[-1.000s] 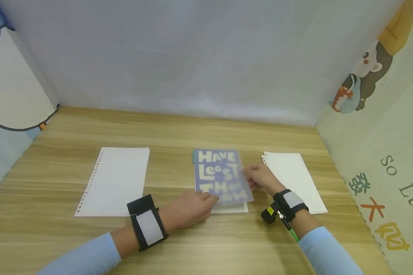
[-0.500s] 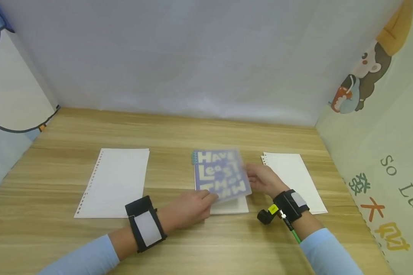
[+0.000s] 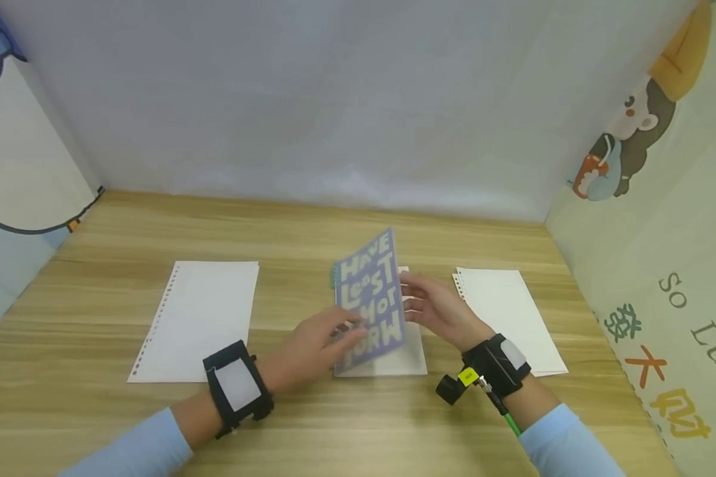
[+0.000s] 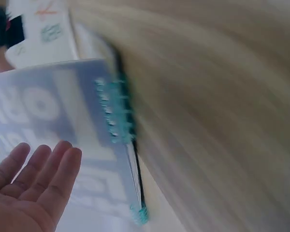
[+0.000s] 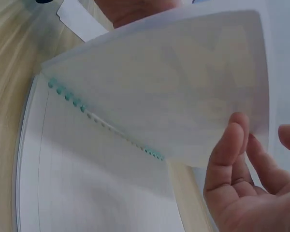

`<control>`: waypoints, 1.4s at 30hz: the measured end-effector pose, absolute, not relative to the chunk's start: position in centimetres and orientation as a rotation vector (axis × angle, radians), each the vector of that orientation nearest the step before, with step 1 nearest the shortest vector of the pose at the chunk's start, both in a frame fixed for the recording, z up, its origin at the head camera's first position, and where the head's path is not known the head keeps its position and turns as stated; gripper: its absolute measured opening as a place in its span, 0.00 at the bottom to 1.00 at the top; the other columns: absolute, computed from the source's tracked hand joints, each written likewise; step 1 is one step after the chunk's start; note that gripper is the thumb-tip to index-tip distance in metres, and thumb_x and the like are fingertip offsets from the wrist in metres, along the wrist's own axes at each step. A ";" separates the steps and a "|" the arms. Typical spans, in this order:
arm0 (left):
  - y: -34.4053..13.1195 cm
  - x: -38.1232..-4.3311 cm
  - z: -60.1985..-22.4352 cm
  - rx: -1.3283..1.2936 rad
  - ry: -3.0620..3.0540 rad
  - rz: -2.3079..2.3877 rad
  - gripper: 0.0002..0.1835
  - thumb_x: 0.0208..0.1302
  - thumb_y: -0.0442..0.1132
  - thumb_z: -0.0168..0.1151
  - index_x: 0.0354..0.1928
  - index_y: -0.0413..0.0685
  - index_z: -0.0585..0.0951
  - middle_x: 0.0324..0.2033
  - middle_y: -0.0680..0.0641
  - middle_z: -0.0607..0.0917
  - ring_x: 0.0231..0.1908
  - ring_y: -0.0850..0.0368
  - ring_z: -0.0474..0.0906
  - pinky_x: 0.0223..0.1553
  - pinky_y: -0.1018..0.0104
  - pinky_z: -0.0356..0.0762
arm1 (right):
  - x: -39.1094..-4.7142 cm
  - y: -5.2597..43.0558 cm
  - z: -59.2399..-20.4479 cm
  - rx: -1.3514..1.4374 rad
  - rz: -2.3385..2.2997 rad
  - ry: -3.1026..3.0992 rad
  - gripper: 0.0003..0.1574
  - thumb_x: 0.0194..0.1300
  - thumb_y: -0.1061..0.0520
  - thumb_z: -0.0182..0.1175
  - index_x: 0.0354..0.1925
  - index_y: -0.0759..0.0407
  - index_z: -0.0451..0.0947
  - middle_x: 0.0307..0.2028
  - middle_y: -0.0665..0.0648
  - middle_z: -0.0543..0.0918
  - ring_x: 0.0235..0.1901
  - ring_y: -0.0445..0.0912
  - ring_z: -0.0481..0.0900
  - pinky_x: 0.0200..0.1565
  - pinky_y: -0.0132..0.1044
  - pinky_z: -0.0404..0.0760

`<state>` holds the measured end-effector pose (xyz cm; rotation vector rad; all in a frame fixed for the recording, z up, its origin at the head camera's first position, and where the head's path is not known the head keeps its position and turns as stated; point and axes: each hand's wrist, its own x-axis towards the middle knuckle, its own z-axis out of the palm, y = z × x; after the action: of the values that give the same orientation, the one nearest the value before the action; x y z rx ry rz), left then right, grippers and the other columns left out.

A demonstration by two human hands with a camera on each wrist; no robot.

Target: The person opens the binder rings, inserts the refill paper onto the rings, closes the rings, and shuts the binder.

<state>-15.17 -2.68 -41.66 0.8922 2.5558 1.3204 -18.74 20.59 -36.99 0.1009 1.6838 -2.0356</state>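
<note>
A loose-leaf notebook lies mid-table. Its blue-violet translucent cover (image 3: 370, 288), printed with pale letters, stands tilted up from the teal binding rings (image 4: 118, 111) on its left. Lined white pages (image 5: 87, 179) show beneath. My right hand (image 3: 444, 315) is at the cover's free edge; in the right wrist view its fingertips (image 5: 239, 123) touch the cover's inner face, while the thumb stands apart. My left hand (image 3: 310, 348) is at the outer face near the lower left, fingers extended; whether it touches the cover I cannot tell.
A stack of white punched sheets (image 3: 197, 321) lies left of the notebook. Another white punched stack (image 3: 507, 318) lies to the right, beside my right wrist. A pale curtain (image 3: 334, 106) hangs behind the wooden table (image 3: 310, 232); a printed panel (image 3: 662, 252) borders the right side.
The cover has risen from nearly flat to steeply tilted, swinging leftward. My right hand has moved slightly left with it. My left hand has come off the lower edge, its fingers spreading.
</note>
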 end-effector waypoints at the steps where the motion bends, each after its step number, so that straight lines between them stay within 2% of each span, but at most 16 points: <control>1: -2.8 -15.4 -41.4 0.852 2.506 1.409 0.22 0.72 0.48 0.48 0.55 0.39 0.78 0.50 0.37 0.84 0.48 0.48 0.80 0.48 0.47 0.82 | -18.7 20.3 -36.9 0.075 -2.031 1.685 0.16 0.75 0.54 0.45 0.49 0.59 0.75 0.34 0.48 0.84 0.30 0.42 0.80 0.33 0.30 0.82; 3: -3.1 -15.8 -40.7 0.773 2.396 1.578 0.21 0.73 0.46 0.48 0.55 0.37 0.78 0.49 0.35 0.84 0.44 0.48 0.81 0.45 0.46 0.83 | -18.6 19.6 -36.7 0.012 -2.002 1.699 0.21 0.75 0.54 0.44 0.57 0.64 0.72 0.37 0.48 0.84 0.30 0.42 0.80 0.34 0.29 0.81; 6: -3.7 -16.4 -39.6 0.642 2.301 1.722 0.23 0.74 0.46 0.45 0.58 0.35 0.75 0.51 0.32 0.83 0.42 0.45 0.82 0.45 0.43 0.83 | -18.5 18.6 -36.4 -0.095 -1.920 1.735 0.30 0.74 0.54 0.44 0.68 0.69 0.62 0.44 0.51 0.80 0.32 0.41 0.80 0.36 0.28 0.81; 10: -4.7 -17.3 -38.5 0.531 2.214 1.870 0.25 0.75 0.47 0.43 0.64 0.34 0.67 0.52 0.27 0.80 0.41 0.39 0.82 0.44 0.42 0.84 | -18.4 17.3 -36.1 -0.224 -1.814 1.762 0.32 0.72 0.56 0.45 0.70 0.67 0.59 0.48 0.52 0.78 0.31 0.41 0.79 0.35 0.28 0.79; 12: -5.3 -17.7 -38.1 0.494 2.211 1.908 0.26 0.75 0.47 0.43 0.65 0.34 0.66 0.51 0.26 0.79 0.40 0.36 0.82 0.42 0.45 0.85 | -18.4 16.8 -36.3 -0.270 -1.775 1.785 0.31 0.72 0.56 0.46 0.69 0.68 0.62 0.49 0.56 0.80 0.29 0.40 0.79 0.33 0.28 0.79; 15: -6.3 -18.1 -37.8 0.417 2.269 1.910 0.27 0.73 0.49 0.46 0.64 0.36 0.68 0.50 0.27 0.80 0.36 0.40 0.83 0.38 0.55 0.87 | -18.6 16.5 -36.7 -0.326 -1.688 1.911 0.29 0.71 0.56 0.49 0.65 0.70 0.67 0.52 0.65 0.81 0.30 0.41 0.80 0.33 0.29 0.79; 17: -7.1 -18.2 -37.7 0.361 2.314 1.891 0.27 0.72 0.50 0.49 0.63 0.36 0.69 0.49 0.28 0.81 0.33 0.45 0.83 0.34 0.63 0.86 | -18.8 16.5 -37.2 -0.347 -1.575 2.096 0.27 0.70 0.54 0.52 0.61 0.69 0.72 0.54 0.69 0.81 0.33 0.44 0.81 0.35 0.32 0.80; 20: -8.2 -18.3 -37.7 0.291 2.405 1.844 0.28 0.70 0.50 0.52 0.62 0.36 0.71 0.44 0.29 0.83 0.27 0.55 0.82 0.29 0.68 0.84 | -18.9 16.6 -38.0 -0.380 -1.282 2.452 0.24 0.68 0.51 0.55 0.55 0.64 0.78 0.54 0.66 0.82 0.42 0.49 0.80 0.42 0.42 0.82; 24: -9.6 -18.3 -37.9 0.214 2.502 1.770 0.27 0.69 0.49 0.54 0.61 0.35 0.73 0.39 0.32 0.84 0.23 0.62 0.79 0.27 0.67 0.84 | -18.8 16.8 -39.6 -0.476 -0.868 2.770 0.21 0.65 0.53 0.59 0.52 0.61 0.81 0.55 0.65 0.81 0.55 0.56 0.75 0.57 0.55 0.77; 27: -10.6 -18.2 -38.3 0.184 2.550 1.726 0.25 0.69 0.46 0.55 0.60 0.34 0.75 0.36 0.34 0.83 0.22 0.61 0.78 0.26 0.64 0.84 | -18.8 17.0 -40.9 -0.559 -0.668 2.845 0.20 0.64 0.55 0.59 0.52 0.64 0.81 0.56 0.68 0.81 0.60 0.58 0.72 0.64 0.55 0.70; 32: -12.1 -18.1 -38.9 0.153 2.653 1.533 0.23 0.69 0.43 0.53 0.60 0.33 0.75 0.35 0.34 0.84 0.22 0.57 0.79 0.26 0.61 0.82 | -19.0 17.8 -42.4 -0.646 -0.461 2.888 0.19 0.64 0.55 0.59 0.48 0.66 0.83 0.51 0.68 0.84 0.55 0.59 0.75 0.62 0.54 0.73; 38: -13.5 -18.4 -39.7 0.106 2.709 1.158 0.23 0.69 0.39 0.52 0.60 0.29 0.72 0.31 0.37 0.84 0.20 0.57 0.77 0.24 0.65 0.73 | -19.2 18.9 -42.9 -0.656 -0.426 2.890 0.21 0.65 0.54 0.58 0.48 0.68 0.83 0.49 0.67 0.84 0.53 0.58 0.76 0.60 0.53 0.74; 42: -13.4 -18.4 -40.9 0.107 2.695 0.975 0.23 0.69 0.37 0.51 0.60 0.26 0.72 0.30 0.38 0.83 0.22 0.56 0.76 0.26 0.63 0.74 | -19.2 19.6 -43.0 -0.627 -0.457 2.885 0.20 0.65 0.54 0.57 0.47 0.68 0.82 0.50 0.68 0.83 0.53 0.58 0.76 0.60 0.53 0.74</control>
<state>-18.37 -13.36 -40.88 0.1070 2.6946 0.9749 -19.21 19.65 -43.00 -0.6274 2.8847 -0.4575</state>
